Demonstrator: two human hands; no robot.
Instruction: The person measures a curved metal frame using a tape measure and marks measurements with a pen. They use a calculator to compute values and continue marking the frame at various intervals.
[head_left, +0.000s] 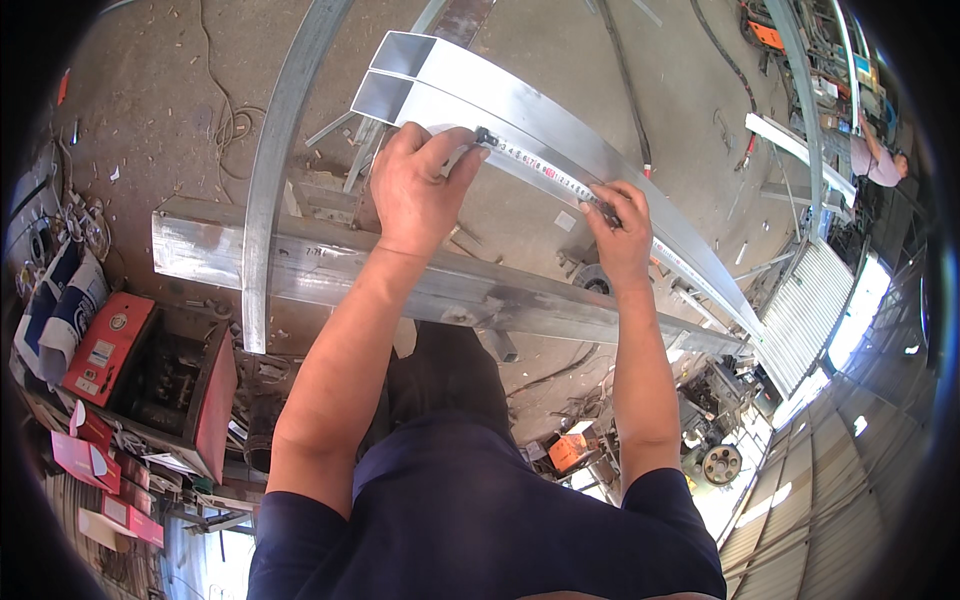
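Two long silver rectangular metal tubes lie side by side across a steel workbench beam, their open ends at the upper middle. A white measuring tape is stretched along the nearer tube. My left hand pinches the tape's end hook against the tube near its open end. Farther right along the tube, my right hand presses on the tape, with a dark object, possibly a marker, under the fingers.
Another grey tube crosses the beam at the left. A red open toolbox and red boxes stand at the lower left. Wires and scraps litter the concrete floor. Another person works at the far right.
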